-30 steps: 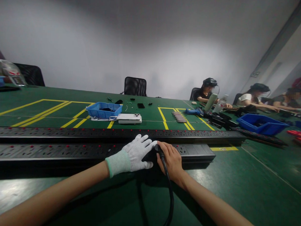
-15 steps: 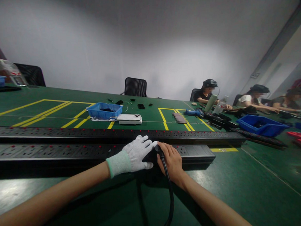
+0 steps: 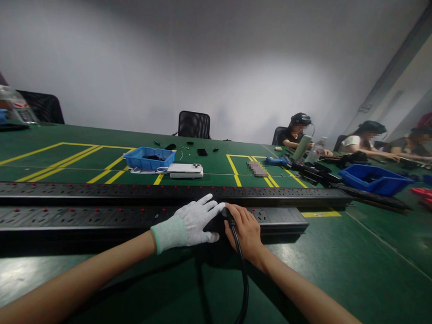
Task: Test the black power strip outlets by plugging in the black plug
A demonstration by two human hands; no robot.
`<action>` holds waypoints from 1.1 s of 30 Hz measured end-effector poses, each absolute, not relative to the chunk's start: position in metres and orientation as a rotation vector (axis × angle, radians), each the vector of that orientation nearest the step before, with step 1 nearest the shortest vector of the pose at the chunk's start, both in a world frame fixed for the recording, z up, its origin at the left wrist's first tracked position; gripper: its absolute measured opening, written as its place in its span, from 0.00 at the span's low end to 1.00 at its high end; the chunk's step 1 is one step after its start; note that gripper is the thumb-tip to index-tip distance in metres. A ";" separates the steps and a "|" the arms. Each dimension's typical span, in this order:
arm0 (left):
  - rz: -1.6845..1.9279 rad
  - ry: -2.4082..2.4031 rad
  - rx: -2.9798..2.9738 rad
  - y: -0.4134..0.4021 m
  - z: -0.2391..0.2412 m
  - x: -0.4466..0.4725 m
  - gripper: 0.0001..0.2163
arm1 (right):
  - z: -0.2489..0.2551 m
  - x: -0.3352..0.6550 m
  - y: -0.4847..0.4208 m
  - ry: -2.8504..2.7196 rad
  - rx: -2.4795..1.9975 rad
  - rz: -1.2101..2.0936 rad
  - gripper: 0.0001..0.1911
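A long black power strip point(image 3: 75, 218) with red lights or switches runs across the green table in front of me. On top of it, toward its right end, rests my left hand point(image 3: 196, 222), in a white glove with a mint cuff, its fingers spread. My bare right hand point(image 3: 245, 229) is closed around a black plug point(image 3: 228, 214) at the strip's face. From the plug a thick black cord point(image 3: 245, 281) curves down toward me. The plug's prongs and the socket under it are hidden by my hands.
A second long power strip point(image 3: 307, 197) lies just behind the first. Beyond it are a blue bin point(image 3: 148, 158), a white phone point(image 3: 185, 170) and a blue electric screwdriver point(image 3: 278, 161). A larger blue bin point(image 3: 376, 179) stands at right. Several people sit along the far right side.
Hardly anything differs. Fingers of my left hand have shifted slightly on the strip; my right hand keeps its grip on the plug.
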State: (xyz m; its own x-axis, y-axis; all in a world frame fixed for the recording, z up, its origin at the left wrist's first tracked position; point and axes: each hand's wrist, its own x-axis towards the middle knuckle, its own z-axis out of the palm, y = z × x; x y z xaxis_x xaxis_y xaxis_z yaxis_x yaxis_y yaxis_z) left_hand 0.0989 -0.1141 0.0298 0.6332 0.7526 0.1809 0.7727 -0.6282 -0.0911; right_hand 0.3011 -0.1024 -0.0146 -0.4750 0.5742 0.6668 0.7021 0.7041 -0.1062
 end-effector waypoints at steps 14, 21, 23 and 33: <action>-0.302 -1.212 -2.665 -0.114 0.024 0.097 0.32 | -0.015 0.301 -0.102 -2.212 -0.972 -0.236 0.22; -0.263 -1.180 -2.662 -0.112 0.027 0.098 0.34 | -0.015 0.301 -0.102 -2.212 -0.967 -0.227 0.21; -0.260 -1.188 -2.667 -0.113 0.027 0.098 0.34 | -0.015 0.302 -0.102 -2.212 -0.966 -0.226 0.21; -0.274 -1.186 -2.661 -0.111 0.022 0.097 0.33 | -0.016 0.302 -0.101 -2.217 -0.971 -0.225 0.23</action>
